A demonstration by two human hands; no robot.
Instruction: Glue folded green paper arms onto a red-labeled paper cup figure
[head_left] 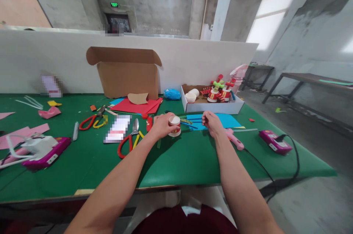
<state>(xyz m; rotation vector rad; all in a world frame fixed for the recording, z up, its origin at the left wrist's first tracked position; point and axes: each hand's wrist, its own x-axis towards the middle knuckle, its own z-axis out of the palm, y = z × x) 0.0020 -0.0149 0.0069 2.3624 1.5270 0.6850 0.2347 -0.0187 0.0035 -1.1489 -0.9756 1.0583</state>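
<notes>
My left hand (161,125) is wrapped round a small paper cup (174,125) with a red band, standing on the green table mat (193,160). A folded yellow-and-dark paper strip (186,121) sticks out from the cup's right side. My right hand (211,121) is closed in a pinch just right of that strip, over a blue paper sheet (223,120); what its fingers hold is too small to make out. A pink glue gun (234,139) lies right beside my right wrist.
A white box (212,107) holds finished cup figures and plain cups. Red-handled scissors (129,140), a second pair (92,120), red paper (138,106), an open cardboard box (128,74) and two magenta devices (45,151) (274,142) with cables lie around. A white partition backs the table.
</notes>
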